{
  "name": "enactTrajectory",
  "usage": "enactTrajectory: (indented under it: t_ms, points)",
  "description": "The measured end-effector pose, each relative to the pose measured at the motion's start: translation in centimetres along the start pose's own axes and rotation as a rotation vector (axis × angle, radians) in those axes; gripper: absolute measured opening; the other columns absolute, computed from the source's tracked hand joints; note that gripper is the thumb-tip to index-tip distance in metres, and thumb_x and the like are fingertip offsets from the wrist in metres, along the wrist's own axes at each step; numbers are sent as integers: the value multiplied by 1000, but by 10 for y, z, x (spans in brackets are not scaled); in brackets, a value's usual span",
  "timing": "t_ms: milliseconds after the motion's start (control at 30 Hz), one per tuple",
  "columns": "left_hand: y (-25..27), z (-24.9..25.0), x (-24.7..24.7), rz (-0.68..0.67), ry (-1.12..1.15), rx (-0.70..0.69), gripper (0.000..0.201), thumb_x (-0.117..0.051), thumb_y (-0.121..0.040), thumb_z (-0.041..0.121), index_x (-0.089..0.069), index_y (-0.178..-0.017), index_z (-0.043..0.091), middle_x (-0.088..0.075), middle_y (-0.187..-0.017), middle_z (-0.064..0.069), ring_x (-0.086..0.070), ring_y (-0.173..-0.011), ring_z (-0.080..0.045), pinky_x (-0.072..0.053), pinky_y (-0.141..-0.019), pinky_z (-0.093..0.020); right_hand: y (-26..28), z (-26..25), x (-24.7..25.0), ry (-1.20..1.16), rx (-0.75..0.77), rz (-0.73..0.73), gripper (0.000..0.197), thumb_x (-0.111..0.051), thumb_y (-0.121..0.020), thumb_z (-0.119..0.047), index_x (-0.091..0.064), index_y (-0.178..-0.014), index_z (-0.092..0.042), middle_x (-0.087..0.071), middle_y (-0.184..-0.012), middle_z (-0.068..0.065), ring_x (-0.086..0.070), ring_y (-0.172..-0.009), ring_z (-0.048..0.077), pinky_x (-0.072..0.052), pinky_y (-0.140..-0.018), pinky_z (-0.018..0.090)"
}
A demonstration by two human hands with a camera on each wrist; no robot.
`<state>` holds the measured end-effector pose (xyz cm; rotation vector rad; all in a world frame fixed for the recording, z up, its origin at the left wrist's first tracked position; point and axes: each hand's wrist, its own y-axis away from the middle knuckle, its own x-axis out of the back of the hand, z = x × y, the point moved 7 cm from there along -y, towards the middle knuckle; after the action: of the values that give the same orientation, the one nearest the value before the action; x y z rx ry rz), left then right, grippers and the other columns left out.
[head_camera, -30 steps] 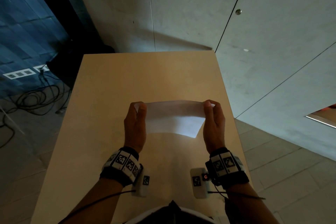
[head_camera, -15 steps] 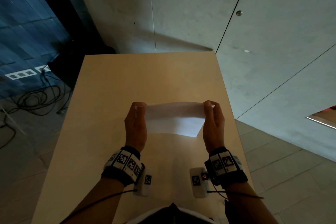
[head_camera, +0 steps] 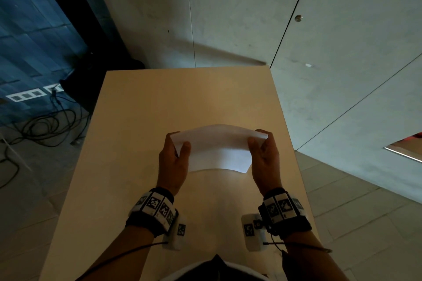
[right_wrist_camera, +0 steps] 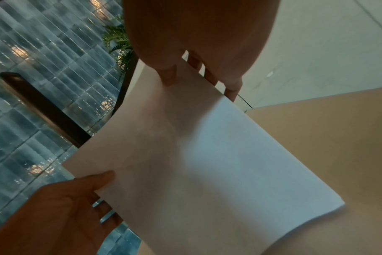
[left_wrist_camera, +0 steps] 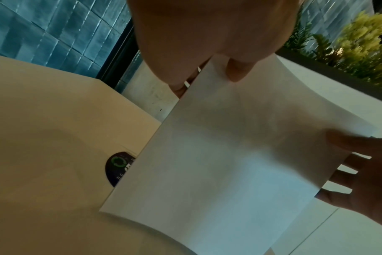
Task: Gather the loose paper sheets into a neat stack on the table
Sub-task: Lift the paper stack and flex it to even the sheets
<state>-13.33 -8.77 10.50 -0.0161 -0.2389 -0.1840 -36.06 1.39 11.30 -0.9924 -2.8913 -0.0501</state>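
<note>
A thin stack of white paper sheets (head_camera: pixel 219 150) is held over the middle of the light wooden table (head_camera: pixel 182 98). Its top edge bows upward and its lower edge is at or just above the tabletop. My left hand (head_camera: pixel 179 145) grips the stack's left side, thumb on the near face and fingers behind. My right hand (head_camera: pixel 259 141) grips the right side the same way. The left wrist view shows the sheets (left_wrist_camera: pixel 229 163) with my right hand's fingers (left_wrist_camera: pixel 342 174) spread behind them. In the right wrist view the sheet edges (right_wrist_camera: pixel 207 163) look roughly flush.
A dark round sticker (left_wrist_camera: pixel 118 167) sits on the table, partly under the stack. The table's far edge meets a concrete wall (head_camera: pixel 228 18). Black cables (head_camera: pixel 41 125) lie on the floor to the left. Tiled floor (head_camera: pixel 354 212) runs along the table's right edge.
The stack's top edge has bowed upward in the middle, and both thumbs now lie on its near face. The hands have stayed in about the same place.
</note>
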Motion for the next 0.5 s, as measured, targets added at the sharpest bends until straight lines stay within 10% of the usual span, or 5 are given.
enactTrajectory:
  t_ms: [200, 400, 500]
  points:
    - [-4, 9, 7, 20, 43, -26, 24, -54, -91, 26, -48, -114, 26, -59, -106, 14, -60, -101, -8, -52, -85, -27, 1, -13, -1, 2, 74, -24, 10, -52, -98, -21, -56, -105, -26, -63, -96, -4, -60, -94, 27, -51, -77, 37]
    - [4, -26, 1, -35, -126, 71, 44, -50, -95, 20, -41, -137, 16, -58, -119, 0, -55, -107, -15, -48, -91, -33, 8, 31, 0, 170, -59, -70, 20, -56, -97, -22, -55, -115, -30, -65, -103, -19, -62, -95, -7, -51, -85, 24]
    - [6, -29, 0, -46, -155, 73, 47, -49, -96, 20, -39, -141, 14, -59, -124, -5, -54, -109, -13, -46, -90, -30, 15, 43, 1, 203, -99, -51, 20, -56, -97, -19, -56, -113, -30, -66, -101, -12, -65, -100, 9, -53, -90, 31]
